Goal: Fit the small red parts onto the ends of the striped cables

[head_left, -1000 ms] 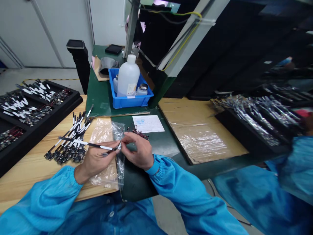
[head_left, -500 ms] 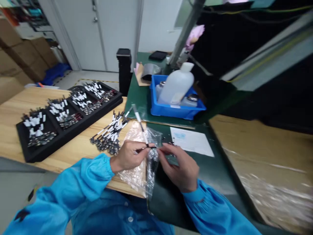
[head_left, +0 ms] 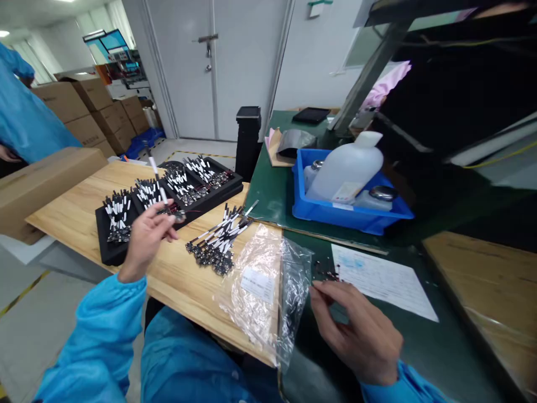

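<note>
My left hand (head_left: 146,238) pinches a black-and-white flex cable (head_left: 158,178), held upright in front of the tray, with a small metallic part and a thin red wire at its lower end. Behind it, a black compartment tray (head_left: 201,208) carries bunches of similar cables. A loose pile of these cables (head_left: 218,246) lies on the wooden table to the right of that hand. Thumb and forefinger of my right hand (head_left: 356,327) come together above the green mat, beside small dark bits (head_left: 329,274); whatever they hold is too small to make out.
A clear plastic bag (head_left: 260,285) with a label lies between the hands. Beyond it stands a blue bin (head_left: 342,215) with a white bottle (head_left: 348,168) and smaller jars. A printed sheet (head_left: 386,282) lies on the right. Another person's blue sleeve (head_left: 33,106) shows at far left.
My hands have parted. The left one has carried the flex cable leftward to the tray, and the right one has come down beside the dark bits. The view has turned left.
</note>
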`<control>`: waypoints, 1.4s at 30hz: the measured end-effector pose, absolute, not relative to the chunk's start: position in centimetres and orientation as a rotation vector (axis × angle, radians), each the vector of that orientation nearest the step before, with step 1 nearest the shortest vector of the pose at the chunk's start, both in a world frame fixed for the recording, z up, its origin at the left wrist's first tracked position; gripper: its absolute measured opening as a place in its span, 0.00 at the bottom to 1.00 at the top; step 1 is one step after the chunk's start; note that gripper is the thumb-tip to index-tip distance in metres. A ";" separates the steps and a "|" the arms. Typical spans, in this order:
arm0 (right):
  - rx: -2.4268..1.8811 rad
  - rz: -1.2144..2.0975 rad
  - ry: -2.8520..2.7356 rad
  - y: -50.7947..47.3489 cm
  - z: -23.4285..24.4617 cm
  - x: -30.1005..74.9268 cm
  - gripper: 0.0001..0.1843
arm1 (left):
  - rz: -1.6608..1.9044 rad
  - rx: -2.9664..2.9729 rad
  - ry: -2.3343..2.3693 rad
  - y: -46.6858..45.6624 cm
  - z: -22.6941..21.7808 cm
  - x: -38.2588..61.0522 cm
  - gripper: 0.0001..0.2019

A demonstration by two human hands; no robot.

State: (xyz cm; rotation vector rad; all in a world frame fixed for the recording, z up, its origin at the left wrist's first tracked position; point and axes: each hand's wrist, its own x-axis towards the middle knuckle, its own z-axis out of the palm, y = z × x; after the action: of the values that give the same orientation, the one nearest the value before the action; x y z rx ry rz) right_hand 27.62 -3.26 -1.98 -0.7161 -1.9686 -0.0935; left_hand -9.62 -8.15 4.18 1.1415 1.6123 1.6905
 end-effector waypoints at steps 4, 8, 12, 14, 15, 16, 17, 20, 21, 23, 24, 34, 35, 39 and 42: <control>-0.695 -0.083 -1.984 -3.2 -2.1 27.6 0.11 | 1.678 0.985 1.786 -10.0 4.3 -15.7 0.28; -0.695 -0.058 -1.986 -3.2 -2.2 27.7 0.08 | 1.697 0.906 2.040 -11.3 3.5 -19.2 0.29; -0.688 -0.074 -1.987 -3.0 -2.1 27.7 0.07 | 1.557 0.889 2.259 -12.2 3.2 -20.6 0.32; -0.685 -0.068 -1.993 -3.0 -2.0 27.6 0.06 | 1.508 0.890 2.343 -12.5 3.3 -20.8 0.30; -0.683 -0.062 -1.993 -2.9 -1.9 27.6 0.05 | 1.493 0.893 2.397 -12.7 3.4 -20.8 0.29; -0.685 -0.053 -1.993 -2.9 -1.9 27.6 0.03 | 1.488 0.893 2.454 -12.8 3.5 -20.7 0.26; -0.685 -0.047 -1.994 -2.9 -1.9 27.6 0.02 | 1.485 0.906 2.525 -12.9 3.6 -20.4 0.24; -0.686 -0.039 -1.984 -2.7 -2.1 27.7 0.01 | 1.393 1.089 2.758 -13.0 4.0 -19.0 0.18; -0.689 -0.034 -1.977 -2.7 -2.2 27.8 0.01 | 1.342 1.194 2.785 -12.8 4.2 -18.2 0.18; -0.704 -0.026 -1.956 -2.5 -2.3 27.9 0.02 | 1.253 1.421 2.710 -12.4 4.5 -16.4 0.18; -0.721 -0.019 -1.941 -2.5 -2.3 28.0 0.03 | 1.224 1.517 2.618 -12.0 4.7 -15.3 0.19; -0.995 0.253 -1.597 -1.8 -2.1 29.3 0.06 | 0.676 2.314 1.770 -6.9 3.5 -4.9 0.19; -1.019 0.269 -1.560 -1.7 -2.1 29.5 0.08 | 0.595 2.408 1.662 -6.5 2.8 -4.0 0.20; -1.082 0.305 -1.421 -1.5 -1.8 30.0 0.11 | 0.263 2.594 1.410 -5.7 -0.1 -0.6 0.27; -1.132 0.322 -1.370 -0.9 -1.6 30.5 0.10 | 0.060 2.622 1.397 -5.8 -1.5 1.1 0.32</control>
State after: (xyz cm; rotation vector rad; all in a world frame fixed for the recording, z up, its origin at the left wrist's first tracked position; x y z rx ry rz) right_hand 30.54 -0.94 -1.62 -1.1317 -1.3696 0.3220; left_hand 1.09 -5.81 -1.55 2.6219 1.3972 0.0599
